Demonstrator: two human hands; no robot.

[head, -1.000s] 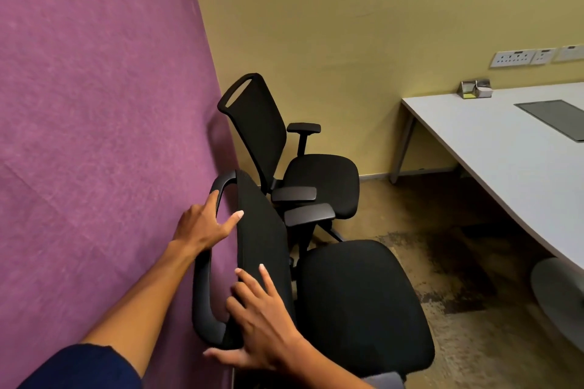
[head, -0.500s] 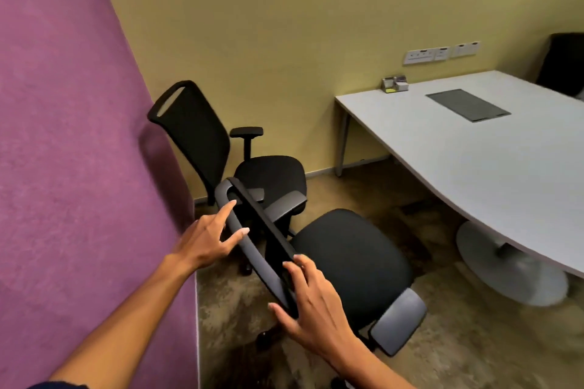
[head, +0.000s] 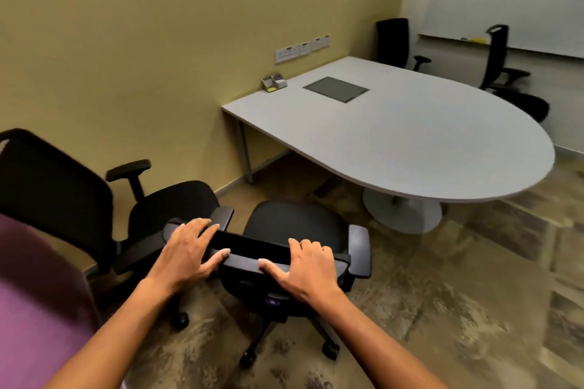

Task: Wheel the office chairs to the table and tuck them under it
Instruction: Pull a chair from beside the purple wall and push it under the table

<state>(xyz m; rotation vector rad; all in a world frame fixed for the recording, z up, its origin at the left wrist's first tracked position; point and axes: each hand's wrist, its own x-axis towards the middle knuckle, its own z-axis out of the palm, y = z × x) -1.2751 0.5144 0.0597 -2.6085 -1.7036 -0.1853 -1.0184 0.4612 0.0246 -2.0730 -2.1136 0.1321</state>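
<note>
A black office chair stands just in front of me, its seat facing the white table. My left hand grips the left end of the chair's top backrest bar, fingers over it and thumb underneath. My right hand grips the right end of the same bar. A second black chair stands to the left by the yellow wall. Two more black chairs stand at the table's far side.
The table has a round pedestal base and a thin metal leg near the wall. A dark panel and a small holder lie on it. A purple partition stands at my lower left. Patterned carpet lies between chair and table.
The near chair has swung round from the purple wall to face the table. Both hands moved from its backrest edge to the top bar and now grip it. My view turned right.
</note>
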